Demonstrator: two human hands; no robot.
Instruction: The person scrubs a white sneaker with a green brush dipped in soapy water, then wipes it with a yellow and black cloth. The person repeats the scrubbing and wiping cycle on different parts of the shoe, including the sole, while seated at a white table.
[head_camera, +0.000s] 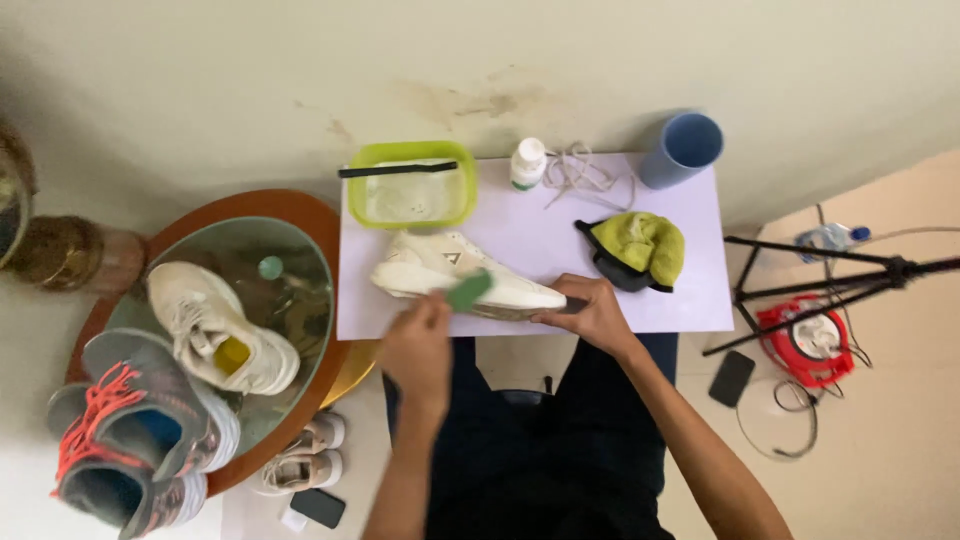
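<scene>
Head view: you look straight down at a small white worktop (690, 300) set against a pale wall, with your legs below it.
Left hand: your left hand (418, 345) is closed together around a small green scrubbing pad (468, 291); the pad is blurred, so you cannot tell its exact shape.
Right hand: your right hand (592, 312) is clamped on the right end of the white sneaker (455, 272), fingers curled over its near edge.
Why held so: this grip seems meant to pin the shoe flat so the pad can press against it without it sliding.
Shoe position: the sneaker lies on its side at the near-left part of the worktop, between your two hands, with the pad touching its near side.
Far side: a green tub (411, 186) with a black brush (396, 169) laid across its rim, a white bottle (527, 163), loose white laces (585, 176) and a blue cup (684, 148) stand within reach.
Right of shoe: a yellow-green cloth (645, 245) rests on something dark.
Left of worktop: a round basin (300, 300) holds another white sneaker (220, 325); grey shoes with red laces (130, 440) sit nearer.
Floor right: a red cable reel (812, 342) and a dark phone (731, 378).
</scene>
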